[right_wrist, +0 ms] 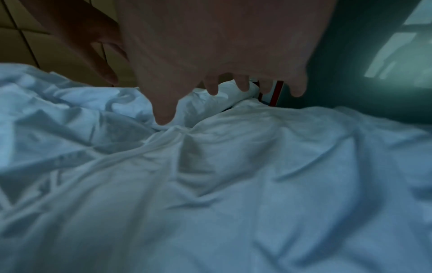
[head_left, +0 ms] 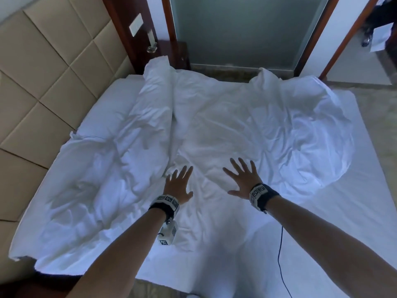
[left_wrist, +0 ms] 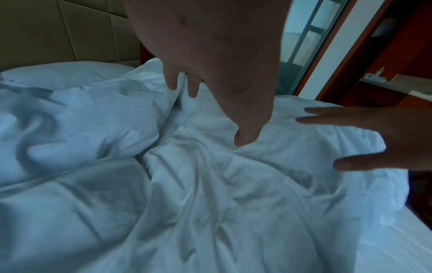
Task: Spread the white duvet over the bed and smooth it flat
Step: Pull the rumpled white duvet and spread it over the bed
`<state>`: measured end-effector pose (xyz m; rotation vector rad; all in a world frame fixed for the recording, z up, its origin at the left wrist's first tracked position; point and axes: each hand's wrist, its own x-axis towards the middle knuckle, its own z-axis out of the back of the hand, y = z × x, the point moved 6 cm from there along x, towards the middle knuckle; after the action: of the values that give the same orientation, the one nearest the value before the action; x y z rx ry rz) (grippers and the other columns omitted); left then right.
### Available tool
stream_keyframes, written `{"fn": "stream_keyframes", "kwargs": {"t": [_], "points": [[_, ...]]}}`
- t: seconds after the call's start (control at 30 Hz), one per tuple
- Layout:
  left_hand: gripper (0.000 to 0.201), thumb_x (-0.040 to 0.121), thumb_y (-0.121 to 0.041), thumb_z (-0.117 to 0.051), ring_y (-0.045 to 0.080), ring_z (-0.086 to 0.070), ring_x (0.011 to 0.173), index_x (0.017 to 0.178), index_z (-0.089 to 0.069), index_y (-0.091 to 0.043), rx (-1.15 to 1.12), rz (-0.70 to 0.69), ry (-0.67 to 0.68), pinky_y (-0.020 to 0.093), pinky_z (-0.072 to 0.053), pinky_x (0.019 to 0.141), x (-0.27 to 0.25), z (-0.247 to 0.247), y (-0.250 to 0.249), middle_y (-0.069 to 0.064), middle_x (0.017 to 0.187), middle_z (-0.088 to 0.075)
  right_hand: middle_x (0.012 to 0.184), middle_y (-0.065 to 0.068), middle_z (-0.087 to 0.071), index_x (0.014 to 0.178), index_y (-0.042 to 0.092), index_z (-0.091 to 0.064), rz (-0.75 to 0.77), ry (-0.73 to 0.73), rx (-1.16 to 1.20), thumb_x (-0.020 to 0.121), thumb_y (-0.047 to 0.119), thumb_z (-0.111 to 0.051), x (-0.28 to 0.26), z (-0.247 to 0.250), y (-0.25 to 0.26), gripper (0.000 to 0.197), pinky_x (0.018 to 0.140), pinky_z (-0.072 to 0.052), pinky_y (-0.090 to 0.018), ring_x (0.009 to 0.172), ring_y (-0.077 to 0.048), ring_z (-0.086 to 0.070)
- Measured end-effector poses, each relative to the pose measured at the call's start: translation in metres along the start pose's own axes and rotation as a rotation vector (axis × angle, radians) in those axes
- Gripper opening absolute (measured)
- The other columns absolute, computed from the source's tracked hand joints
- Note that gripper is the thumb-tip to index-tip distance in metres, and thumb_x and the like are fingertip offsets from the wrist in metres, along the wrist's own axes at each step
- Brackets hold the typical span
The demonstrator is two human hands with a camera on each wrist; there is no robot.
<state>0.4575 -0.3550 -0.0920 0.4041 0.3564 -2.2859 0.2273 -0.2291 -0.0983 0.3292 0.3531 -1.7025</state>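
— Where did we have our hands?

— Low in the middle of the head view. Our left hand (head_left: 179, 184) and right hand (head_left: 242, 179) were side by side, fingers straight and fanned, palms down over the white duvet (head_left: 214, 125), holding nothing. Whether the palms pressed the cloth or hung just above it, we could not tell.

— And the duvet around them?

— It lay across the middle of the bed (head_left: 354, 211), still rumpled. A long ridge ran from our left hand toward the top centre, and folds bunched toward the left, near the padded headboard (head_left: 43, 72).

— How far along were we?

— We judged it mostly spread but not flat. Bare sheet showed at the right edge and along the bottom, so pulling outward and smoothing remained.
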Motion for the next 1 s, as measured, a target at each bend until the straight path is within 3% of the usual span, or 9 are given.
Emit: {"fn": "stream_keyframes", "kwargs": {"t": [0.17,0.33,0.47,0.53,0.6,0.67,0.73,0.9,1.0], "points": [[0.124,0.079,-0.051,-0.075,0.033,0.011,0.152,0.152,0.024,-0.04,0.064,0.017,-0.017,0.06,-0.007,0.121,0.039,0.015,-0.018,-0.006,0.164,0.022,0.159,-0.005,0.035,0.153,0.042,0.017,0.048,-0.019,-0.138,0.07,0.089,-0.047,0.061,0.035,-0.055,0.116,0.111,0.005,-0.073,0.149,-0.039,0.022],[0.14,0.069,-0.046,-0.086,0.035,0.014,0.151,0.151,0.027,-0.038,0.216,-0.098,0.044,0.064,-0.005,0.119,0.114,0.018,-0.027,-0.005,0.163,0.027,0.155,-0.005,0.042,0.15,0.047,0.021,0.063,0.01,-0.203,0.052,0.093,-0.059,0.122,0.044,-0.094,0.135,0.105,0.008,-0.078,0.145,-0.042,0.03],[0.138,0.067,-0.06,-0.081,0.033,0.017,0.151,0.149,0.029,-0.044,0.093,-0.121,0.112,0.069,-0.005,0.116,0.178,0.008,-0.048,-0.014,0.16,0.03,0.157,-0.001,0.039,0.146,0.055,0.022,-0.054,0.093,-0.119,0.044,0.089,-0.068,0.153,0.019,-0.127,0.14,0.102,0.007,-0.081,0.145,-0.045,0.026],[0.134,0.068,-0.067,-0.077,0.031,0.02,0.15,0.147,0.03,-0.048,-0.012,-0.119,0.132,0.069,-0.003,0.115,0.195,-0.004,-0.06,-0.019,0.159,0.031,0.161,0.001,0.028,0.147,0.056,0.015,-0.093,0.113,-0.09,0.052,0.085,-0.069,0.163,0.0,-0.13,0.13,0.102,0.005,-0.08,0.147,-0.047,0.017],[0.128,0.07,-0.071,-0.072,0.031,0.02,0.15,0.145,0.03,-0.051,-0.075,-0.11,0.144,0.069,-0.003,0.116,0.201,-0.018,-0.067,-0.021,0.158,0.032,0.166,0.001,0.0,0.151,0.053,-0.006,-0.104,0.154,-0.079,0.072,0.073,-0.066,0.164,-0.009,-0.123,0.102,0.104,-0.003,-0.079,0.148,-0.047,-0.004],[0.124,0.072,-0.072,-0.068,0.031,0.019,0.151,0.144,0.03,-0.053,-0.111,-0.111,0.147,0.07,-0.005,0.116,0.199,-0.024,-0.071,-0.022,0.158,0.032,0.148,-0.002,-0.044,0.142,0.039,-0.043,-0.1,0.185,-0.043,0.09,0.044,-0.063,0.156,-0.009,-0.115,0.056,0.107,-0.021,-0.073,0.135,-0.039,-0.039],[0.123,0.073,-0.07,-0.069,0.031,0.017,0.151,0.144,0.03,-0.053,-0.104,-0.134,0.129,0.07,-0.007,0.115,0.197,-0.019,-0.075,-0.023,0.158,0.031,0.12,0.003,-0.064,0.12,0.028,-0.063,-0.082,0.174,-0.046,0.093,0.015,-0.057,0.14,-0.006,-0.116,0.03,0.1,-0.04,-0.058,0.11,-0.027,-0.06],[0.138,0.064,-0.065,-0.08,0.03,0.019,0.151,0.146,0.029,-0.051,-0.002,-0.231,0.026,0.071,-0.009,0.114,0.188,0.038,-0.106,-0.02,0.157,0.034,0.117,0.0,-0.065,0.122,0.018,-0.062,-0.029,-0.029,0.024,0.096,0.005,-0.049,0.053,0.006,-0.131,0.032,0.078,-0.051,-0.038,0.107,-0.026,-0.061],[0.146,0.055,-0.069,-0.083,0.03,0.023,0.15,0.146,0.029,-0.051,0.099,-0.36,0.016,0.074,-0.007,0.112,0.177,0.067,-0.143,-0.016,0.158,0.035,0.109,-0.002,-0.066,0.111,0.014,-0.065,0.028,-0.291,-0.003,0.077,-0.001,-0.073,-0.041,-0.007,-0.143,0.037,0.056,-0.053,-0.033,0.098,-0.026,-0.063]]}}
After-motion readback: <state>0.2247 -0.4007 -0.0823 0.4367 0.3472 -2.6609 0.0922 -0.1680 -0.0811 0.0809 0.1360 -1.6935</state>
